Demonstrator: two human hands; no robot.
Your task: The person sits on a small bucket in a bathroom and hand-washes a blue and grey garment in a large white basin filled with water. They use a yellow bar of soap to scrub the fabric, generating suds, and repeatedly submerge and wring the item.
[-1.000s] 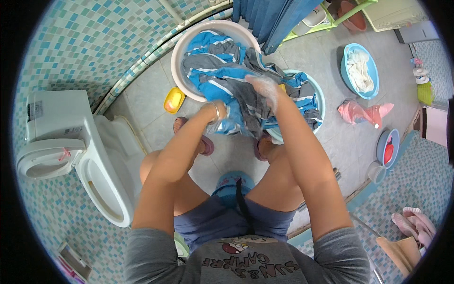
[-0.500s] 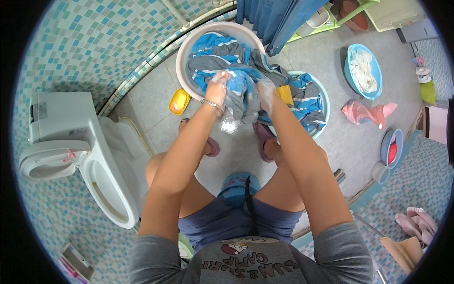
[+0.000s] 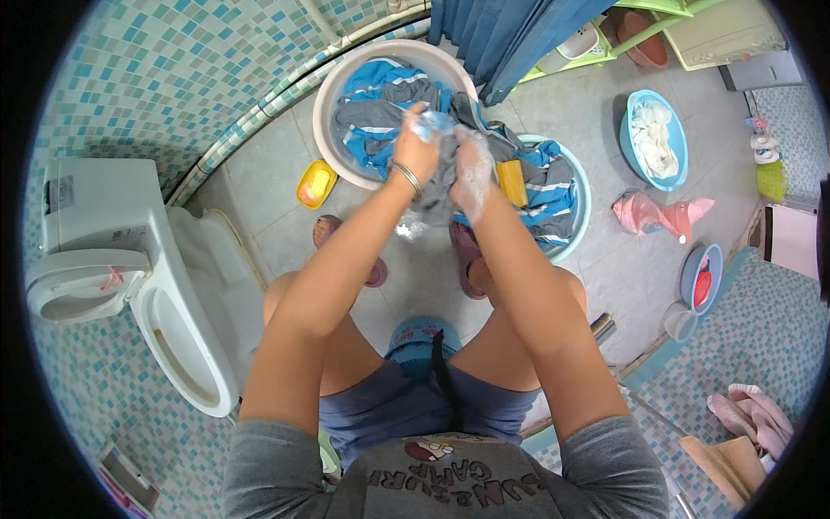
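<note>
A wet blue and grey garment with white stripes (image 3: 372, 114) lies partly in a pale pink basin (image 3: 322, 121) and stretches across to a light blue basin (image 3: 581, 212). My left hand (image 3: 418, 149), a bracelet on its wrist, is closed on a bunched, sudsy part of this garment at the pink basin's near rim. Right beside it, my right hand (image 3: 469, 169), coated in white foam, also grips the cloth. Some of the fabric hangs below my hands over the floor. On the cloth in the light blue basin rests a yellow soap bar (image 3: 512, 182).
A yellow soap dish (image 3: 316, 183) stands left of the pink basin. To the left is a white toilet (image 3: 186, 346). A blue curtain (image 3: 506, 43) hangs behind. Rightward are a blue basin of white cloth (image 3: 654, 143), a pink plastic bag (image 3: 661, 214) and a small blue basin (image 3: 701, 277).
My hands have come closer together, and the stretch of cloth between them is more bunched. The whole view has shifted slightly.
</note>
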